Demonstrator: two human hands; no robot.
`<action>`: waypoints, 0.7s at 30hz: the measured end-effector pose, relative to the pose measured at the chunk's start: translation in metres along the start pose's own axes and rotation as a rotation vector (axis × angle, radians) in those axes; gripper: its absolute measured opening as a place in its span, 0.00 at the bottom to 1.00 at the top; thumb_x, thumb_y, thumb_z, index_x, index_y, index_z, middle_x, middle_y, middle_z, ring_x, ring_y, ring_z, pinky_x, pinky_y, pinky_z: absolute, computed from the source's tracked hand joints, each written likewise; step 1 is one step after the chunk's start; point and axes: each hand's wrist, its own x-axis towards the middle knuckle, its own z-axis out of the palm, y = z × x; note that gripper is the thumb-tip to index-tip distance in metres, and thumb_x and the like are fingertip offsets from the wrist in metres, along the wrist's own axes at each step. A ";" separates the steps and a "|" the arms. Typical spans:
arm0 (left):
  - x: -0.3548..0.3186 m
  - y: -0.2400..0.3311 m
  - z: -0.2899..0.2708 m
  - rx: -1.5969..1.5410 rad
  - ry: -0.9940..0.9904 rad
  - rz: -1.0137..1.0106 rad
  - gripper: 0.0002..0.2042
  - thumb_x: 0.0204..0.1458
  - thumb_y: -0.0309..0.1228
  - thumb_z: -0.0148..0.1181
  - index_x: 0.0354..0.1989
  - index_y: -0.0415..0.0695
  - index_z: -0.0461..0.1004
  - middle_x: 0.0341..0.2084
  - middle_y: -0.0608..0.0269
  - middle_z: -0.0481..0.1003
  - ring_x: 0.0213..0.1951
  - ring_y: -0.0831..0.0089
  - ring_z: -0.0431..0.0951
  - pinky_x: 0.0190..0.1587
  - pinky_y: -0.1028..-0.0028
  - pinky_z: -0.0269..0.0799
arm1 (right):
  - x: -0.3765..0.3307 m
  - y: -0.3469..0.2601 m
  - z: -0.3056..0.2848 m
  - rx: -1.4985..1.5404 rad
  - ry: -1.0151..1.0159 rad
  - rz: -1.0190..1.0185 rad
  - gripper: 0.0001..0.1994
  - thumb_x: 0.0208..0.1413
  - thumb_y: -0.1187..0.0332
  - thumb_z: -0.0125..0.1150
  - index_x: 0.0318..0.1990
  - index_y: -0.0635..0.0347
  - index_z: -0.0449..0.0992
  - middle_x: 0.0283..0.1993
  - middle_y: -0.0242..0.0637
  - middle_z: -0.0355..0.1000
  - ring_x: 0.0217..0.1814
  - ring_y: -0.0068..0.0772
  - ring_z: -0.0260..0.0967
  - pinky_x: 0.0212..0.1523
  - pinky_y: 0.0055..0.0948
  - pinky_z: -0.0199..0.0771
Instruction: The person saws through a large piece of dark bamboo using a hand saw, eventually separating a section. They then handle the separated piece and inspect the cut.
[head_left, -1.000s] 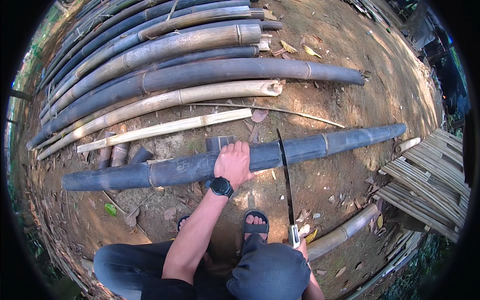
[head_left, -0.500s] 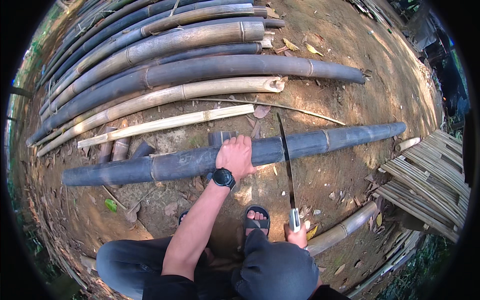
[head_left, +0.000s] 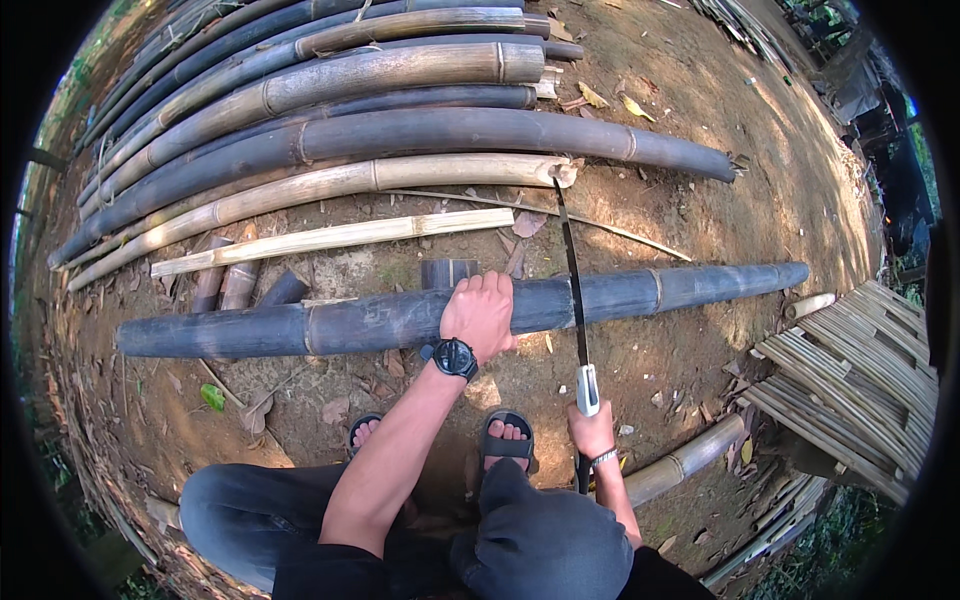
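A long, thick, blue-black bamboo pole is laid crosswise over the brown earth ground, its right end a little farther away, and it is grasped from above by the left hand — the nearer of the two. By the right hand, placed lower and apart from the pole, a white-handled saw with long dark blade is gripped — the blade is directed forward, nearly square across the pole's axis, just right of the left hand.
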 end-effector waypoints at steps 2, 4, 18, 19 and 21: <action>0.002 -0.003 0.000 -0.006 -0.019 -0.003 0.31 0.28 0.47 0.77 0.37 0.41 0.71 0.35 0.58 0.75 0.40 0.63 0.79 0.47 0.68 0.72 | 0.001 0.000 0.002 -0.066 0.035 0.062 0.11 0.51 0.70 0.59 0.20 0.66 0.71 0.14 0.34 0.67 0.16 0.25 0.65 0.18 0.34 0.63; 0.008 -0.001 -0.003 0.001 -0.013 -0.009 0.31 0.28 0.47 0.77 0.38 0.41 0.71 0.35 0.58 0.75 0.41 0.64 0.79 0.47 0.68 0.73 | -0.039 0.033 0.000 0.075 0.059 0.058 0.12 0.51 0.70 0.59 0.19 0.66 0.70 0.14 0.33 0.67 0.16 0.23 0.64 0.18 0.33 0.62; -0.005 -0.003 -0.004 -0.005 -0.011 -0.004 0.30 0.29 0.47 0.77 0.38 0.40 0.71 0.33 0.59 0.75 0.39 0.65 0.79 0.45 0.70 0.73 | -0.002 -0.006 0.002 -0.039 0.006 -0.085 0.12 0.50 0.72 0.61 0.19 0.70 0.69 0.14 0.36 0.66 0.17 0.22 0.63 0.19 0.34 0.61; -0.007 -0.003 -0.004 -0.001 -0.017 0.002 0.31 0.29 0.47 0.76 0.38 0.40 0.71 0.34 0.59 0.75 0.39 0.65 0.79 0.45 0.70 0.73 | 0.021 0.005 0.003 -0.080 -0.007 -0.152 0.07 0.49 0.72 0.61 0.25 0.64 0.71 0.16 0.29 0.67 0.15 0.23 0.61 0.16 0.30 0.60; -0.009 -0.007 -0.003 0.002 -0.049 -0.016 0.30 0.29 0.46 0.76 0.38 0.40 0.71 0.34 0.58 0.75 0.40 0.65 0.79 0.46 0.70 0.73 | -0.033 -0.003 0.010 0.110 0.065 0.031 0.12 0.50 0.72 0.59 0.18 0.67 0.70 0.15 0.34 0.67 0.17 0.21 0.62 0.19 0.33 0.61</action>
